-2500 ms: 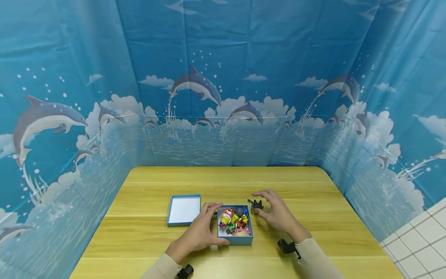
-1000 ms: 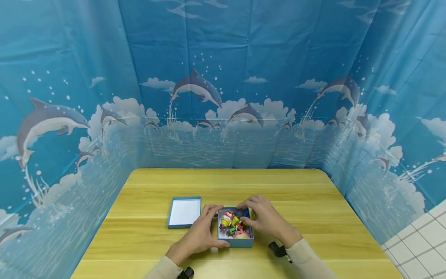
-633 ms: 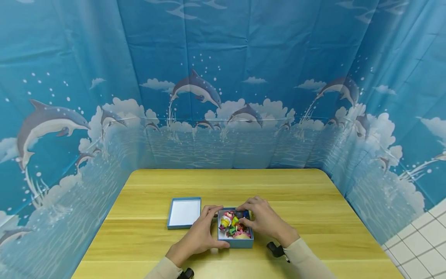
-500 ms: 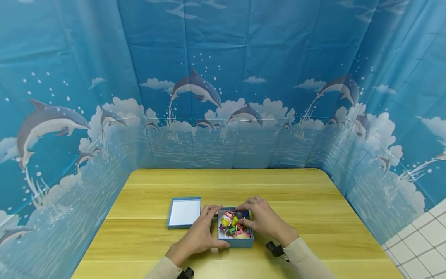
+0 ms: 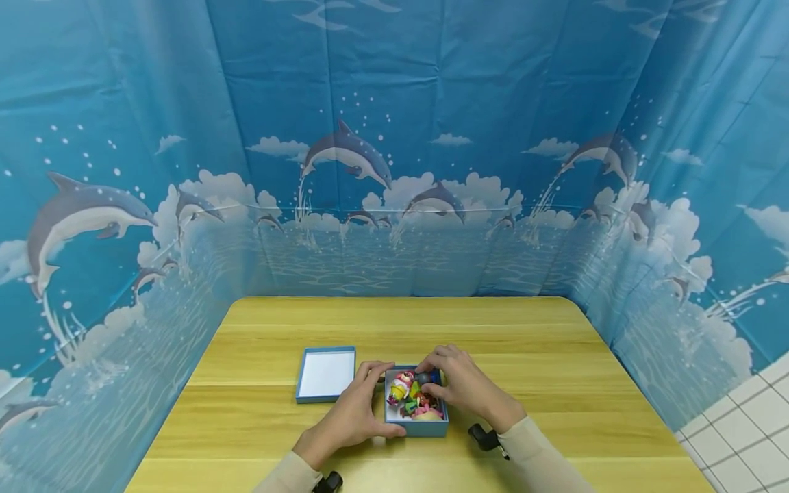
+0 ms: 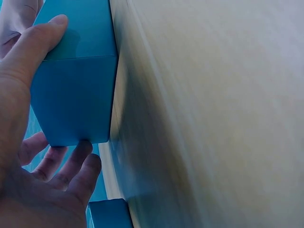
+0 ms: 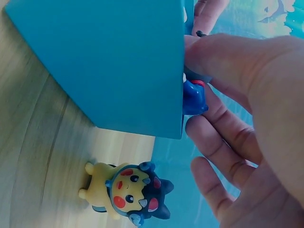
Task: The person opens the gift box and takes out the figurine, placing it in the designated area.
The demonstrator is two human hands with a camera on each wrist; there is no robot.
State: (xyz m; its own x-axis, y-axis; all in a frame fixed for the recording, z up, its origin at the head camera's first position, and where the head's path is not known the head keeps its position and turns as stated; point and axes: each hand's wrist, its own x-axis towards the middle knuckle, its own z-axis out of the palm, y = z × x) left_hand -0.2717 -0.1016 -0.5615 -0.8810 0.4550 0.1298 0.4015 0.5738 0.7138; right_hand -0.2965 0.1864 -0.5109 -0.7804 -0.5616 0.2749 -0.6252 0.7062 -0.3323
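The left hand (image 5: 353, 412) is gripping the blue box (image 5: 425, 429), thumb and fingers spanning it. The right hand (image 5: 466, 385), partly curled, is apparently pinching the gray figure (image 5: 423, 378) inside; steady bracing is likely preventing slip.

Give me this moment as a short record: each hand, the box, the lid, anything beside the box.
Left hand: holds the blue box, thumb on its near side
Right hand: thumb and fingers about a grey round toy; grip unclear
Contents: several colourful toy figures, piled together
Lid: left of box, white inside up
Beside box: yellow figure with dark hood, standing on the table
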